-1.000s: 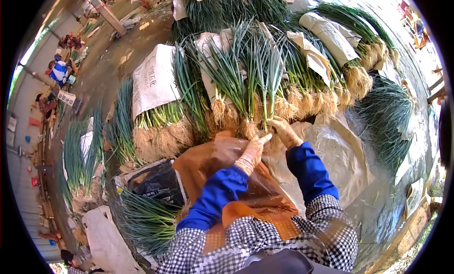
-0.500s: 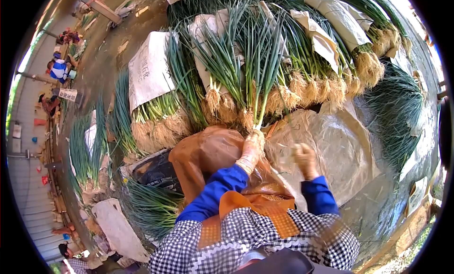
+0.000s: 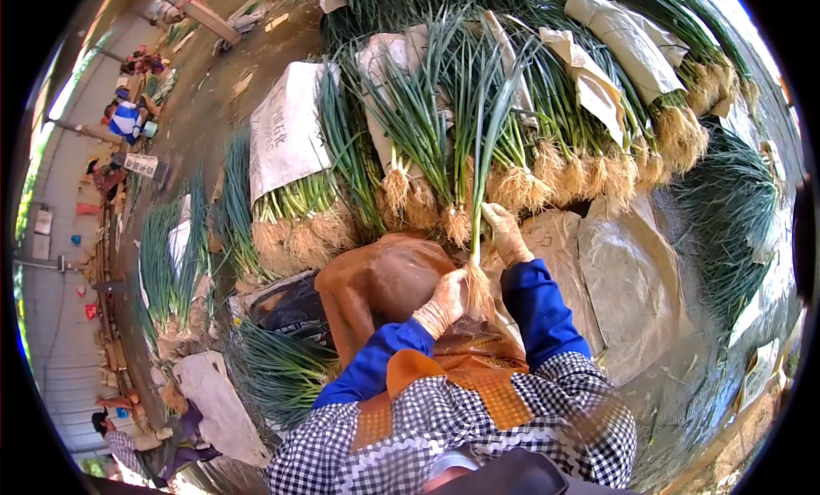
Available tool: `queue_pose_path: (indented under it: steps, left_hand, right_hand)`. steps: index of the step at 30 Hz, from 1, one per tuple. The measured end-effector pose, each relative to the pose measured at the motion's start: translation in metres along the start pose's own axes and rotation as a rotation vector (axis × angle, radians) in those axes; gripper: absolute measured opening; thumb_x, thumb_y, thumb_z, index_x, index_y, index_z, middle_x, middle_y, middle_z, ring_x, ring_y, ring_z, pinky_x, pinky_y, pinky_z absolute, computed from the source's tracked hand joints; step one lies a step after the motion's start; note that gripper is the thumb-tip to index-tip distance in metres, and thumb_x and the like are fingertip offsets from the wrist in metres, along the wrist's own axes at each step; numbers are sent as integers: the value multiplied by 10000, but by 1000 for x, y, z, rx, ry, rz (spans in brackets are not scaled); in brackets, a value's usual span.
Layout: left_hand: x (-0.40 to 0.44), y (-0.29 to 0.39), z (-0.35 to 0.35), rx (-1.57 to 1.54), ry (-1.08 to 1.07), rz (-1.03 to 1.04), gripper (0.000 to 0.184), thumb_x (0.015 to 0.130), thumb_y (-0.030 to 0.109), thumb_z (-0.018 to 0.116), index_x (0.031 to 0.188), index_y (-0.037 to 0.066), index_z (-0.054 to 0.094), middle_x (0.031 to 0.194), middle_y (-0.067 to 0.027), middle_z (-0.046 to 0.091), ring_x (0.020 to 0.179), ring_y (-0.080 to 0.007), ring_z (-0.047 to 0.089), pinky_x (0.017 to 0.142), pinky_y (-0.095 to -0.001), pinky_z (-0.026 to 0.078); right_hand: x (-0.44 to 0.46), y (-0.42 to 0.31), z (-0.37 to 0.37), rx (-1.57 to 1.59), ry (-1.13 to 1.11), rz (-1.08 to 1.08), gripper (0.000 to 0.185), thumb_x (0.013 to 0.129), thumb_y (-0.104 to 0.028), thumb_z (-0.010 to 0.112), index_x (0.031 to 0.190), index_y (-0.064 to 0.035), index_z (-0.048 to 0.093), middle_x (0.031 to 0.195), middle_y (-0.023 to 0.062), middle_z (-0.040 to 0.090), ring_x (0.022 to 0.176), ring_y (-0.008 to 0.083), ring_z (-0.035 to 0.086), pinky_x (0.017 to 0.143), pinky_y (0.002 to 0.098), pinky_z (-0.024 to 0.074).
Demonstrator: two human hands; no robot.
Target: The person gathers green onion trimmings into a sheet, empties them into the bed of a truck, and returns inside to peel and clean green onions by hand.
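Note:
A slim green onion (image 3: 478,200) stands upright in front of my body, its pale roots (image 3: 477,292) hanging low. My left hand (image 3: 446,300) is closed round its base, just beside the roots. Higher on the stalk, my right hand (image 3: 506,233) has its fingertips closed against the stem from the right. Whether a loose leaf lies between those fingertips is too small to tell. Just beyond, bunches of green onions (image 3: 410,128) lie in a row with roots toward me. A brown plastic apron or sheet (image 3: 384,269) covers my lap.
White sacking (image 3: 290,123) covers a large onion bundle at left. A tan sheet (image 3: 632,298) lies to my right. More green onions (image 3: 278,367) lie by my left side, and another heap (image 3: 726,205) is at far right. Several people work along the left wall.
My right hand has moved up and left from open space to the stem. My left hand has drawn lower toward me, and the roots now show beside it.

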State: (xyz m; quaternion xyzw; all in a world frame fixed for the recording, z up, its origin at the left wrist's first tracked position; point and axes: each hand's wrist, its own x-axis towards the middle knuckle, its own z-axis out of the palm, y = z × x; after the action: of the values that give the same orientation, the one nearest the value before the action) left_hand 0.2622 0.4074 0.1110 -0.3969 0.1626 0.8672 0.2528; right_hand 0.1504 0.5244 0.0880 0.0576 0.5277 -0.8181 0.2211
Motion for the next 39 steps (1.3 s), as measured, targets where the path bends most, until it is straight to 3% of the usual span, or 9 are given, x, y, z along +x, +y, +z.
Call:
queue_pose_path:
  steps: [1, 6, 17, 19, 25, 28, 31, 34, 39]
  left_hand:
    - [-1, 10, -4, -212, -315, 18, 262, 865, 157, 449, 1076, 19, 519, 813, -64, 575, 733, -193, 566, 692, -311, 491]
    - [17, 13, 1, 536, 88, 436, 358, 781, 98, 617, 1098, 16, 474, 872, -44, 555, 785, -132, 516, 723, -258, 440]
    - [62, 48, -21, 1264, -76, 579, 151, 779, 119, 580, 843, -16, 604, 747, -41, 582, 650, -120, 523, 629, -232, 432]
    - [57, 48, -16, 534, -133, 209, 135, 791, 127, 588, 845, 6, 614, 702, -2, 552, 602, -110, 500, 577, -232, 413]
    - [49, 45, -4, 749, -80, 439, 125, 794, 69, 556, 891, 8, 607, 750, -41, 600, 720, -112, 543, 637, -228, 442]
    - [18, 66, 6, 623, -144, 641, 195, 812, 85, 520, 978, 5, 581, 969, -110, 588, 936, -173, 530, 814, -318, 425]
    - [-19, 74, 31, 414, -153, 553, 344, 800, 123, 552, 1134, 57, 506, 1211, -115, 508, 1157, -215, 435, 981, -430, 335]
    - [26, 56, -8, 371, -121, 262, 303, 807, 109, 563, 1101, 56, 510, 1033, -123, 573, 886, -182, 577, 705, -317, 507]
    - [-6, 91, 4, 73, -521, 191, 267, 807, 73, 547, 1062, 20, 490, 669, 11, 482, 511, -70, 442, 411, -193, 380]
  right_hand:
    - [0, 5, 6, -137, 87, -15, 194, 884, -234, 519, 846, -58, 589, 651, -36, 524, 565, 69, 452, 530, 203, 378]
    - [-18, 14, 20, -686, 320, 27, 237, 833, -254, 579, 930, -38, 571, 713, 100, 591, 666, 182, 571, 623, 284, 458]
    - [-24, 37, 20, 239, 57, 172, 235, 913, -287, 456, 903, -68, 539, 731, 0, 525, 629, 85, 503, 554, 212, 424]
    - [-21, 45, 17, 222, 83, 158, 230, 916, -273, 453, 901, -64, 546, 733, -5, 528, 630, 81, 500, 557, 209, 423]
    - [-13, 42, 4, -306, 242, 61, 289, 902, -286, 462, 838, -34, 588, 651, 5, 531, 586, 126, 495, 538, 235, 408]
    - [3, 52, -50, 240, 516, 80, 358, 900, -330, 429, 786, -21, 569, 626, 27, 528, 545, 134, 507, 512, 259, 438]
    - [-11, 28, -18, -584, 222, -188, 307, 904, -314, 442, 825, -42, 562, 714, 47, 557, 638, 145, 540, 580, 276, 446]
    - [11, 11, 20, -742, -55, -228, 371, 888, -376, 429, 973, -47, 579, 893, 167, 609, 813, 280, 583, 779, 351, 442]
    - [96, -5, 36, -1390, 334, 128, 489, 797, -504, 517, 1033, -78, 554, 931, 133, 635, 905, 297, 597, 769, 370, 466]
